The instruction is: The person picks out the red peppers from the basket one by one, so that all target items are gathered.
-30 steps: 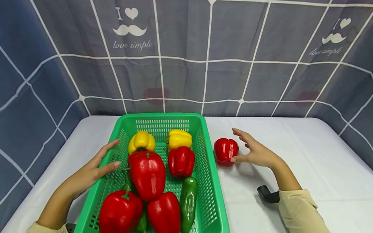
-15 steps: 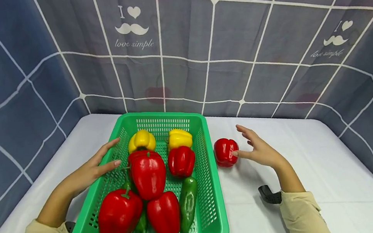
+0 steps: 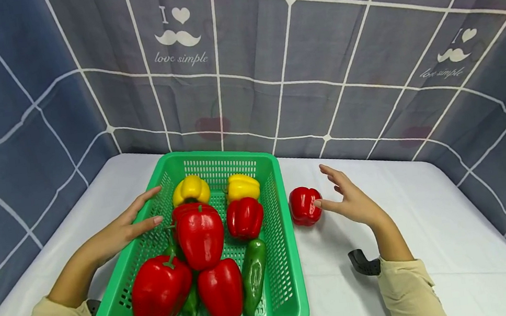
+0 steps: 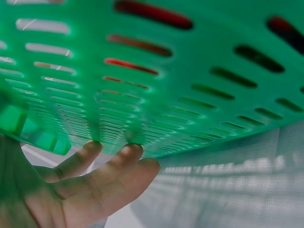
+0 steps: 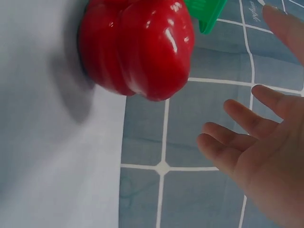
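A green plastic basket (image 3: 300,278) holds several red bell peppers (image 3: 201,238), two yellow bell peppers (image 3: 190,189) and green peppers (image 3: 254,279). My left hand (image 3: 122,234) is at its left rim, thumb extended over the side. In the left wrist view, the straight fingers (image 4: 114,190) lie against or very near the outer slotted wall. Right of the basket, one more red bell pepper (image 3: 305,207) stands on the white cloth. My right hand (image 3: 353,203) is spread beside that pepper and holds nothing; in the right wrist view a gap separates the fingers (image 5: 232,142) from it.
White cloth (image 3: 432,231) covers the table. A grey-blue checked curtain (image 3: 247,74) hangs behind it and along both sides. Each wrist carries a black strap mount (image 3: 364,263) below the sleeve cuff.
My right hand has drawn slightly away from the lone red bell pepper, its fingers spreading a little wider. The left hand and the basket stay put.
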A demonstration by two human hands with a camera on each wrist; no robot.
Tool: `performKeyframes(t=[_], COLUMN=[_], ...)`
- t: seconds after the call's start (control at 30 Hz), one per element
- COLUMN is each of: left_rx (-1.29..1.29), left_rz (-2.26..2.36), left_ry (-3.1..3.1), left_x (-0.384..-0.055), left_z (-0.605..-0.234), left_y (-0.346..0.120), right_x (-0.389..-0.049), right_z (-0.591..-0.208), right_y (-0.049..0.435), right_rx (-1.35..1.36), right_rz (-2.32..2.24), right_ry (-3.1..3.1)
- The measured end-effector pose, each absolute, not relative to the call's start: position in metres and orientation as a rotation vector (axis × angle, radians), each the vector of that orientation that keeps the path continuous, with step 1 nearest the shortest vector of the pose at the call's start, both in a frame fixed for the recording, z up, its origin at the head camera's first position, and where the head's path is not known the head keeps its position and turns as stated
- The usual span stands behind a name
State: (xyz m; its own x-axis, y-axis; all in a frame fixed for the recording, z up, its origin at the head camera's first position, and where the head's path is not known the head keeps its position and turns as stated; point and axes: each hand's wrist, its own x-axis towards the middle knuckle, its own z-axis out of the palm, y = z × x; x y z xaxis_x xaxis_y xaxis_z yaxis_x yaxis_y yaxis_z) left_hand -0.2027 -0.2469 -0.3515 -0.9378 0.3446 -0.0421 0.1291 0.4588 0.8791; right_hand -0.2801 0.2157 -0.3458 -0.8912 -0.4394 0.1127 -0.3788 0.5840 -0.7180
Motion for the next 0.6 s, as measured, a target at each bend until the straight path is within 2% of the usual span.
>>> performKeyframes(t=[0.6], left_rx=[0.404], left_rz=[1.461], left_ry=[2.503], left_x=[-0.203], left_z=[-0.351], left_y=[-0.247], right_x=[-0.271], right_z=[-0.331], right_y=[0.199], right_rx=[-0.802], right_rz=[-1.222], right_ry=[2.739])
